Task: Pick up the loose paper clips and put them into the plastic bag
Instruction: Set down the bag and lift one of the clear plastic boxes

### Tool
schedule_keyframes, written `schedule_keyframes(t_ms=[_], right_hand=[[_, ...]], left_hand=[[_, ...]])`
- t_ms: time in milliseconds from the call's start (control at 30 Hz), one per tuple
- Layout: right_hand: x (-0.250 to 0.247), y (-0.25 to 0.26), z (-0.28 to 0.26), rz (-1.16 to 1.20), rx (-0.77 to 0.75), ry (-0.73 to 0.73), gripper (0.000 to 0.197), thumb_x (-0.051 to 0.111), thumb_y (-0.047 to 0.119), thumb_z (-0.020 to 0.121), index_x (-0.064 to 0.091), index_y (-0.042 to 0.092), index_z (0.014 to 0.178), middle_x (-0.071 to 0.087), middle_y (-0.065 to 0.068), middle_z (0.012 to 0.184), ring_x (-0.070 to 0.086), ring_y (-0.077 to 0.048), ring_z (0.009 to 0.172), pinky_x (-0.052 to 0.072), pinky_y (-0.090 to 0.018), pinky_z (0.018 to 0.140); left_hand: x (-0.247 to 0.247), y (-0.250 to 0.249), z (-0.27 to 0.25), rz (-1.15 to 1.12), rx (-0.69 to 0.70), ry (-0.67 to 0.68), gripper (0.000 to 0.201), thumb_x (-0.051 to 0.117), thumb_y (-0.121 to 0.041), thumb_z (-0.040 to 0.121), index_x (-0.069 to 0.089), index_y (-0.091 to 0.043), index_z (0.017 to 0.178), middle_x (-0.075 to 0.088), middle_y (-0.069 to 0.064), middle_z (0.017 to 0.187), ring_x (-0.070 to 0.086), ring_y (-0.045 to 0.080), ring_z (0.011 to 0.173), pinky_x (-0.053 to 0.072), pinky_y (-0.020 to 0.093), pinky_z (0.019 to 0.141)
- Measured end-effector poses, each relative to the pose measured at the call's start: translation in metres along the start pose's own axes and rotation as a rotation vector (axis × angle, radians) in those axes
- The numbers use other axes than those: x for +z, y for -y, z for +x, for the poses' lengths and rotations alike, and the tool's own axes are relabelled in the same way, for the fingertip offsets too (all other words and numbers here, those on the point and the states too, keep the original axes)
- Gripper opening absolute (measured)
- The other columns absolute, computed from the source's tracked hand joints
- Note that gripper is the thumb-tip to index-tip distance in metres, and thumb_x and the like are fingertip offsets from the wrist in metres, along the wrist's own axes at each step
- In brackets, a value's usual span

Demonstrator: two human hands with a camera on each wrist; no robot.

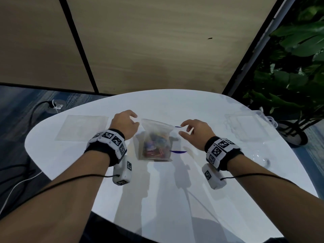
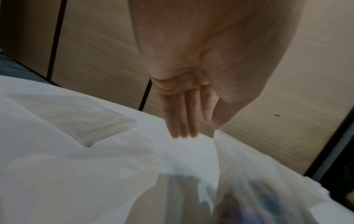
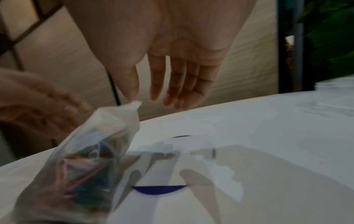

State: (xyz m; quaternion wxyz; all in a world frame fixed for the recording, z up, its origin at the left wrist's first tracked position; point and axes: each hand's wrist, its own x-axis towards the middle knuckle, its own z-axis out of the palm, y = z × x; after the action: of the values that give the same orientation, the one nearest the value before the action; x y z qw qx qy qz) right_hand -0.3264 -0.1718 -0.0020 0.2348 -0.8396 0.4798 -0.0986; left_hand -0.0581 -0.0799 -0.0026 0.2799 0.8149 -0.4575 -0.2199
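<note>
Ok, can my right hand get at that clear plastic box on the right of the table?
Probably yes. The right hand is at the top corner of the plastic bag, and the clear plastic box lies on the table to its right, with nothing visible standing between them.

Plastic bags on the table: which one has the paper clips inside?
The upright plastic bag in the middle, between the left hand and right hand; coloured paper clips show through it. The flat bag on the left shows none.

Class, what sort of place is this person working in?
Probably an office or meeting room: a rounded white table, beige wall panels with black frames, and a large potted plant.
</note>
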Motion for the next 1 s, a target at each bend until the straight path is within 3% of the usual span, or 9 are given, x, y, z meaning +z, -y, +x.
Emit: schedule_keyframes(t_ms=[133,267,333,400,567,733,833,933,1000], right_hand=[[-0.024,-0.075,-0.001,-0.237,0.287,-0.075,0.05,0.067,0.037,0.086,0.052,0.022,0.131,0.041,-0.012,0.137,0.045,-0.033,0.123,0.042,-0.041,0.101],[-0.044,-0.144,-0.022,-0.443,0.557,-0.119,0.075,0.069,0.036,0.083,0.029,0.022,0.146,0.019,-0.012,0.153,0.03,-0.038,0.134,0.04,-0.051,0.102],[-0.045,-0.166,-0.024,-0.443,0.662,-0.099,0.082,0.068,0.036,0.084,0.021,0.019,0.149,0.02,-0.015,0.153,0.03,-0.041,0.134,0.039,-0.052,0.1],[-0.041,-0.178,-0.021,-0.351,0.735,-0.08,0.08,0.066,0.03,0.087,0.019,0.009,0.148,0.031,-0.022,0.148,0.038,-0.045,0.129,0.039,-0.051,0.1],[-0.04,-0.17,-0.014,-0.366,0.631,-0.056,0.043,0.053,0.018,0.093,0.043,0.0,0.131,0.051,-0.026,0.128,0.05,-0.045,0.117,0.045,-0.046,0.096],[-0.033,-0.133,-0.01,-0.374,0.482,0.007,0.043,0.04,0.013,0.093,0.047,0.009,0.135,0.062,-0.018,0.125,0.059,-0.036,0.11,0.052,-0.04,0.091],[-0.027,-0.097,-0.018,-0.369,0.419,0.067,0.04,0.04,0.007,0.092,0.049,0.01,0.131,0.064,-0.019,0.115,0.063,-0.036,0.101,0.055,-0.038,0.082],[-0.014,-0.065,-0.029,-0.441,0.322,0.156,0.048,0.043,0.004,0.091,0.041,0.011,0.138,0.063,-0.016,0.113,0.064,-0.033,0.098,0.054,-0.036,0.075],[-0.003,-0.046,-0.038,-0.451,0.242,0.191,0.049,0.045,0.004,0.091,0.039,0.01,0.139,0.062,-0.015,0.112,0.063,-0.032,0.098,0.051,-0.035,0.072]], left_hand=[[0.003,0.037,0.017,0.211,-0.122,-0.197,0.047,0.074,-0.021,0.08,0.053,-0.014,0.121,0.046,0.015,0.132,0.046,0.036,0.121,0.043,0.043,0.096],[0.0,0.084,0.016,0.315,-0.313,-0.212,0.085,0.076,-0.032,0.079,0.029,-0.013,0.147,0.03,0.016,0.151,0.029,0.037,0.139,0.03,0.052,0.11],[0.002,0.096,0.012,0.329,-0.391,-0.138,0.075,0.067,-0.034,0.088,0.03,-0.009,0.148,0.035,0.019,0.148,0.033,0.04,0.136,0.033,0.052,0.109],[0.0,0.1,0.013,0.427,-0.332,-0.109,0.05,0.058,-0.026,0.094,0.046,-0.002,0.135,0.048,0.023,0.135,0.044,0.042,0.125,0.038,0.049,0.105],[-0.013,0.093,0.017,0.521,-0.254,-0.086,0.023,0.057,-0.006,0.088,0.069,-0.001,0.106,0.066,0.023,0.113,0.061,0.041,0.105,0.05,0.043,0.093],[-0.02,0.07,0.016,0.331,-0.31,-0.146,0.029,0.051,-0.001,0.088,0.06,-0.008,0.114,0.061,0.026,0.117,0.059,0.045,0.106,0.05,0.042,0.086],[-0.021,0.028,0.018,0.111,-0.226,-0.26,0.033,0.042,0.002,0.087,0.055,-0.01,0.115,0.059,0.029,0.115,0.056,0.045,0.104,0.047,0.043,0.083],[-0.018,-0.026,0.015,-0.077,-0.034,-0.36,0.031,0.038,-0.021,0.101,0.056,-0.002,0.118,0.06,0.03,0.118,0.055,0.045,0.111,0.044,0.044,0.093],[-0.01,-0.063,0.006,-0.146,0.078,-0.322,0.055,0.034,-0.05,0.101,0.059,-0.003,0.117,0.063,0.024,0.118,0.057,0.039,0.11,0.043,0.041,0.093]])
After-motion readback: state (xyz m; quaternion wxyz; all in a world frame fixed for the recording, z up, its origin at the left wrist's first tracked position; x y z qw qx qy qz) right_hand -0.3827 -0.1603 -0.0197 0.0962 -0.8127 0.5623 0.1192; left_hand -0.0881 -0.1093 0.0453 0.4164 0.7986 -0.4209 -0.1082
